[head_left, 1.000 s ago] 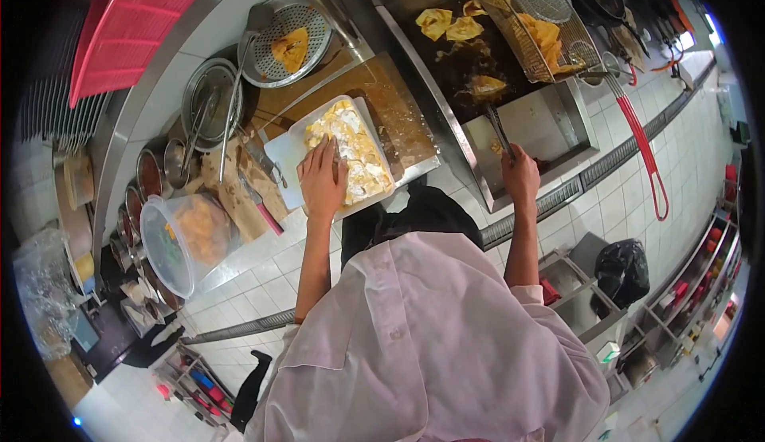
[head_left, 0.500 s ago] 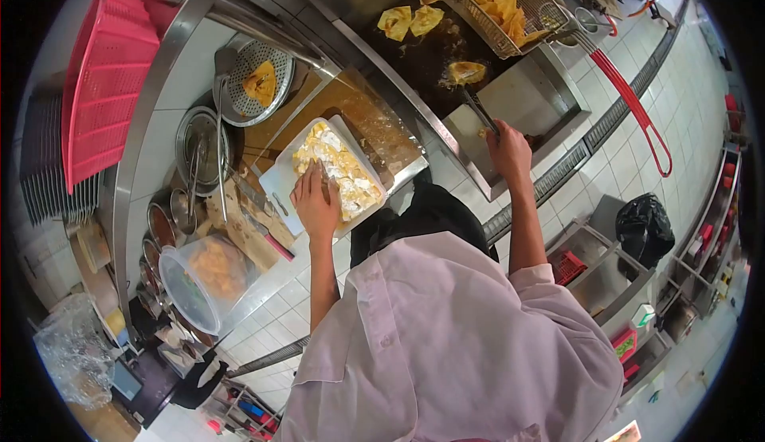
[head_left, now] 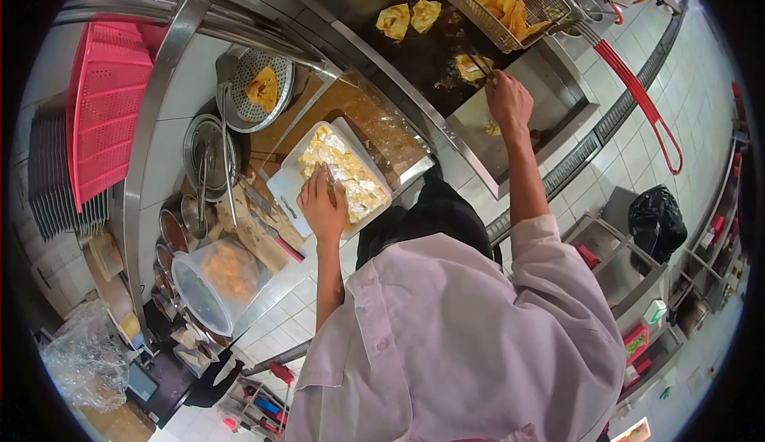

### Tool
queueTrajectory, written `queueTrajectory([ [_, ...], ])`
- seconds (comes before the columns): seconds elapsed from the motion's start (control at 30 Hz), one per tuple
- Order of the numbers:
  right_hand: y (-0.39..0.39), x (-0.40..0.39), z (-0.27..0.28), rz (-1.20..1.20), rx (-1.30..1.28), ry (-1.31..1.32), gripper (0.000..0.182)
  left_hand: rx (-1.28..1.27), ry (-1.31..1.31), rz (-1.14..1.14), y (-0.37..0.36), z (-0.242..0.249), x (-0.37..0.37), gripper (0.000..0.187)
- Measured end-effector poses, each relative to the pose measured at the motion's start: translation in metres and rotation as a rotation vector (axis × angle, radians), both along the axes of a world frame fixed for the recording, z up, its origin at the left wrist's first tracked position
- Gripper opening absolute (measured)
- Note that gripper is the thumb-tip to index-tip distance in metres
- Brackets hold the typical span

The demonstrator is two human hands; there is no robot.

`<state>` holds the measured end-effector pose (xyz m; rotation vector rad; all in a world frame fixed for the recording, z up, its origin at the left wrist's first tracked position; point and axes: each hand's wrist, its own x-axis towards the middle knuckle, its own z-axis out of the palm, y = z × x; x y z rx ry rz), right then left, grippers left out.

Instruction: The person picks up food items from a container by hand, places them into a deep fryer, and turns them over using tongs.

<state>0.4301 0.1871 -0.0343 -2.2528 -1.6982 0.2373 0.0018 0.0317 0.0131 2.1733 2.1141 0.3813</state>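
My left hand point(head_left: 323, 205) rests with bent fingers on the floured yellow pieces point(head_left: 343, 172) in a white tray point(head_left: 380, 208); whether it grips one is hidden. Over the fryer, my right hand point(head_left: 508, 99) is closed on dark tongs point(head_left: 480, 64), whose tips touch a fried wonton point(head_left: 472, 67) in the dark oil. Two more wontons point(head_left: 425, 15) float further left. A wire basket point(head_left: 510, 39) with a red handle holds several fried pieces point(head_left: 502, 3) above the oil.
To the left are a perforated bowl point(head_left: 259, 83) with one fried piece, a steel pot point(head_left: 209, 155), a knife with a red handle point(head_left: 285, 246) and a clear tub point(head_left: 215, 282) of orange food. A pink basket point(head_left: 111, 107) stands at the far left.
My right hand has moved slightly up, and the tongs and the wonton at their tips now lie nearer the fryer's right side. My left hand remains over the tray.
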Motion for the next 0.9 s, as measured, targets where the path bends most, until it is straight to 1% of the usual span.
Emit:
queueTrajectory([
  [0.03, -0.002, 0.001, 0.003, 0.011, -0.008, -0.003, 0.025, 0.006, -0.002, 0.001, 0.001, 0.0, 0.0, 0.05],
  [0.13, 0.012, 0.012, -0.012, 0.109, -0.15, -0.082, 0.029, -0.007, 0.006, 0.001, 0.0, 0.0, 0.0, 0.052],
  [0.23, 0.031, 0.017, -0.021, -0.041, -0.108, -0.029, 0.038, -0.023, 0.008, -0.001, 0.001, 0.0, -0.001, 0.053],
  [0.33, 0.02, 0.018, -0.012, -0.072, -0.003, -0.032, 0.031, -0.021, 0.003, -0.001, 0.0, 0.0, -0.001, 0.053],
  [0.43, 0.013, 0.019, -0.013, 0.012, -0.062, -0.011, 0.032, -0.013, -0.002, 0.0, 0.001, 0.0, -0.001, 0.053],
  [0.53, 0.021, 0.025, -0.018, -0.059, -0.15, -0.048, 0.034, -0.039, -0.014, 0.004, 0.001, 0.002, -0.001, 0.053],
  [0.63, 0.022, 0.023, -0.02, -0.2, 0.003, -0.04, 0.033, -0.018, -0.018, 0.001, 0.001, 0.001, -0.001, 0.054],
  [0.73, 0.013, 0.008, -0.019, -0.137, -0.018, -0.034, 0.033, -0.023, -0.016, 0.007, 0.001, 0.001, -0.001, 0.054],
  [0.83, 0.006, -0.014, -0.028, -0.029, -0.137, -0.046, 0.032, -0.026, -0.005, 0.002, 0.002, 0.0, -0.002, 0.054],
  [0.9, 0.0, -0.03, -0.027, -0.004, -0.112, 0.018, 0.032, -0.026, -0.017, 0.004, 0.002, 0.0, -0.002, 0.054],
])
